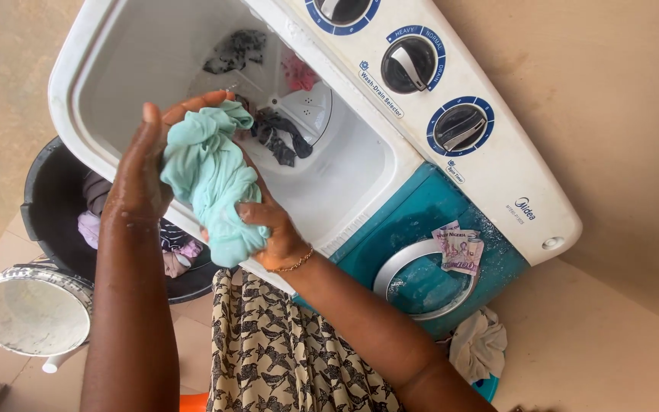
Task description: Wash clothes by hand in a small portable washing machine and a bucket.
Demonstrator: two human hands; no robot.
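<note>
You hold a mint-green cloth; the washer is white with a teal lid; your skirt is cream with black birds

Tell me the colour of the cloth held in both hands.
The cloth is light mint green, plain, seen in the head view.

Left hand: wet, fingers curled toward 2 o'clock, gripping | Right hand: wet, clenched, at 4 o'clock of left | Forearms: bare, entering from 6 o'clock
</note>
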